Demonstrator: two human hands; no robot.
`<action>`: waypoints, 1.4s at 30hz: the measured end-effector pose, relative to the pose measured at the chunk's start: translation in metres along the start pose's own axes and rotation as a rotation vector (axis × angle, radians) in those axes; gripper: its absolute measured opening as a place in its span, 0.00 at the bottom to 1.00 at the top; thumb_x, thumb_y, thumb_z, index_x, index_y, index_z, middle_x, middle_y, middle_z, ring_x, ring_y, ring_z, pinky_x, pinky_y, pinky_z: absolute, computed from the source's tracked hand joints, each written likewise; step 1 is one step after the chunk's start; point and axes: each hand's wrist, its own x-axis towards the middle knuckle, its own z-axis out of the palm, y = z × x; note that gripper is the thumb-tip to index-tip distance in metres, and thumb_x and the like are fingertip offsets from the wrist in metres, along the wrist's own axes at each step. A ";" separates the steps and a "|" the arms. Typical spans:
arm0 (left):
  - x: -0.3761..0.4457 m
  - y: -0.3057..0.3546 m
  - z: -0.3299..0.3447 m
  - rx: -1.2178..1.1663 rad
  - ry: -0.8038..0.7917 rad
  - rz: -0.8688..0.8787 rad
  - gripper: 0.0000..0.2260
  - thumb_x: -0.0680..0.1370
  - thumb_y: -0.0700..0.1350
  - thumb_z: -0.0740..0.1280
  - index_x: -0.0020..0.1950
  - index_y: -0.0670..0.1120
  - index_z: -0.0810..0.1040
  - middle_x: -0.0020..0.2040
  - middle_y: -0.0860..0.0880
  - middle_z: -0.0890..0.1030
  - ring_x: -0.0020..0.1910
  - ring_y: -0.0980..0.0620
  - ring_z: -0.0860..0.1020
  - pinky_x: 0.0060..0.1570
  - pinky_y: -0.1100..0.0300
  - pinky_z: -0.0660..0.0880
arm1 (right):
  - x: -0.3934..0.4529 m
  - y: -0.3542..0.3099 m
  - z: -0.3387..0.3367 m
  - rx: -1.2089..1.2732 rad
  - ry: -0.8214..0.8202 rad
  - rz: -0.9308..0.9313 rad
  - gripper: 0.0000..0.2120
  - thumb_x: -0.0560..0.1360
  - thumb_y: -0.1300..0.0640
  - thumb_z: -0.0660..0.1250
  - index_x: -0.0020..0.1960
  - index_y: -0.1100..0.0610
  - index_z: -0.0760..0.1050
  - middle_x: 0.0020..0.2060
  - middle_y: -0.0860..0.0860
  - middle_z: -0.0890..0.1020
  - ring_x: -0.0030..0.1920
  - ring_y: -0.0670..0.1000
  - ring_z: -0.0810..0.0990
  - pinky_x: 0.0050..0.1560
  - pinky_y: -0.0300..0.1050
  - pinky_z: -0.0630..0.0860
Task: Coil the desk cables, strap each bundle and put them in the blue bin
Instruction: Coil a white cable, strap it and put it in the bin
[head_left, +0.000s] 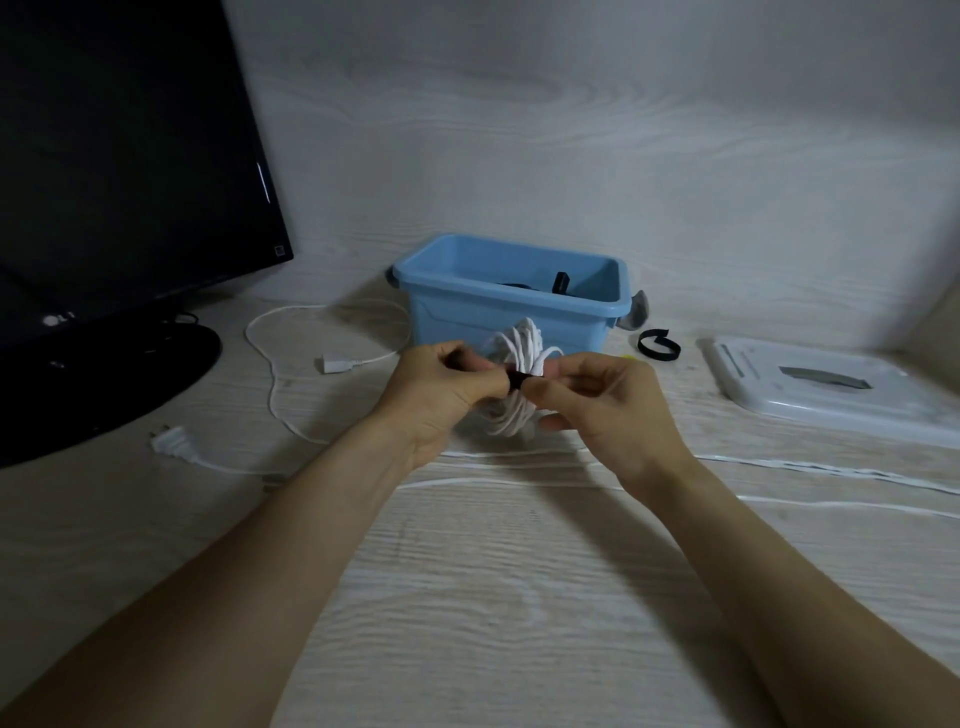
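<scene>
At nine o'clock a loose white power cable (275, 374) is spread beside the black monitor base (104, 379). A coiled white cable bundle (517, 379) is held above the pale wood-grain desk (467, 597), just before the blue plastic bin (511, 304), its black strap (517, 382) pinched by the left hand (444, 389) and right hand (605, 410). Bare desk is left at six o'clock; a second black strap loop (658, 345) lies at two o'clock.

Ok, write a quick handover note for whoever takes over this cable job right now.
Left hand and right hand both pinch the black strap round the white coiled bundle, held above the desk in front of the blue bin.
Done: this cable is coiled; something dark already lies in the bin.
Left: close this strap and bin the bundle. Then coil the loose white cable by the monitor and the white cable running off to the right. A spare black strap lies right of the bin.
</scene>
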 end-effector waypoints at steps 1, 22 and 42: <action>0.000 -0.001 -0.001 -0.015 -0.012 -0.008 0.16 0.69 0.24 0.69 0.30 0.44 0.76 0.37 0.43 0.76 0.44 0.45 0.76 0.58 0.47 0.79 | 0.001 0.000 0.000 -0.006 0.000 -0.004 0.06 0.71 0.64 0.76 0.46 0.64 0.82 0.37 0.60 0.85 0.37 0.51 0.83 0.43 0.47 0.84; 0.002 0.003 -0.008 -0.063 -0.196 -0.130 0.12 0.75 0.24 0.63 0.50 0.38 0.77 0.39 0.44 0.82 0.38 0.51 0.82 0.41 0.59 0.82 | 0.000 0.001 0.003 0.173 -0.005 0.022 0.06 0.74 0.69 0.70 0.41 0.64 0.84 0.34 0.59 0.85 0.34 0.54 0.82 0.37 0.42 0.80; -0.001 0.003 -0.006 0.138 -0.157 -0.009 0.04 0.73 0.35 0.73 0.42 0.44 0.85 0.37 0.45 0.84 0.36 0.51 0.81 0.41 0.60 0.80 | 0.002 0.007 0.001 -0.025 -0.091 -0.222 0.11 0.77 0.66 0.69 0.57 0.58 0.82 0.48 0.50 0.87 0.52 0.48 0.85 0.54 0.37 0.79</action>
